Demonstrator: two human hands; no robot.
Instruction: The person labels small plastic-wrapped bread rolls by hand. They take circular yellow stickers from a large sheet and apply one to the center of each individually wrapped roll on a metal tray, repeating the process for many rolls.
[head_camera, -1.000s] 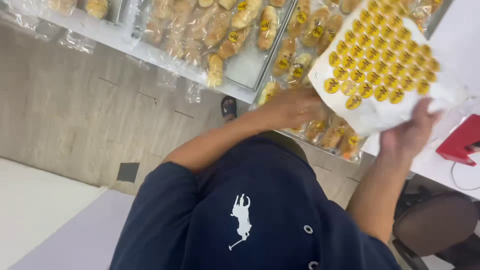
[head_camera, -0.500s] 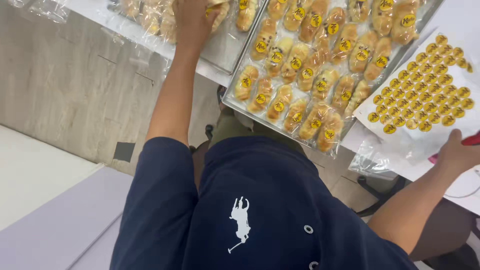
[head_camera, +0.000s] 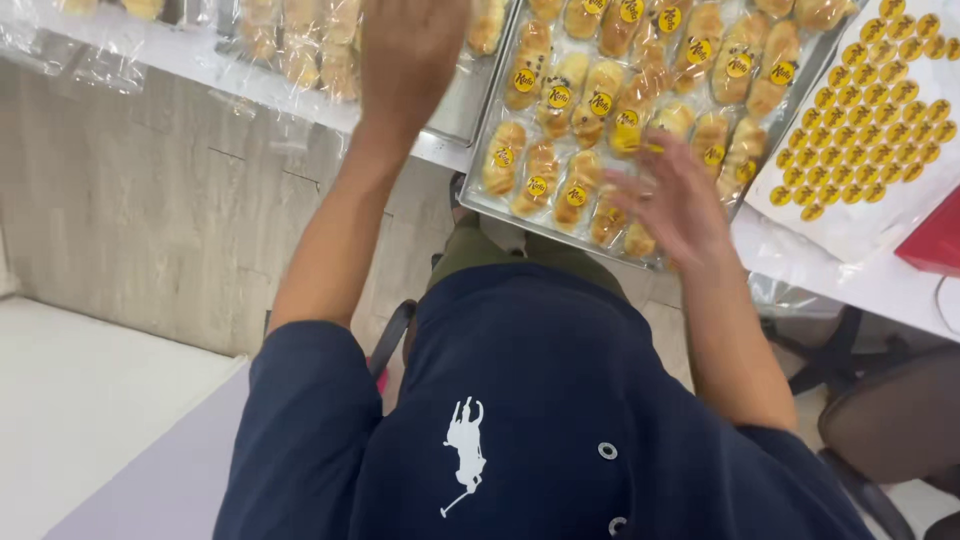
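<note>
Centre-right, the right hand (head_camera: 668, 200) hovers with fingers spread, grasping nothing, over wrapped pastries (head_camera: 560, 175) on the metal tray (head_camera: 478, 150); top centre, the left hand (head_camera: 410, 50) reaches away — its fingers blurred, grip unclear.

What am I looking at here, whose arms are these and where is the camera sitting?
There is no machine here. The camera is worn on a person's head and looks down past a dark blue cap at that person's own two bare arms.

Ahead is a white counter with a metal tray of small golden pastries in clear wrappers, most with a round yellow sticker. A second tray sits to its left with more wrapped pastries.

The right hand hovers over the near edge of the first tray, fingers spread and blurred; whether it has anything in its grip cannot be told. The left hand reaches up over the second tray, seen from the back, so its grip is hidden too.

At right lies a white sheet of yellow stickers, beside a red object.
</note>
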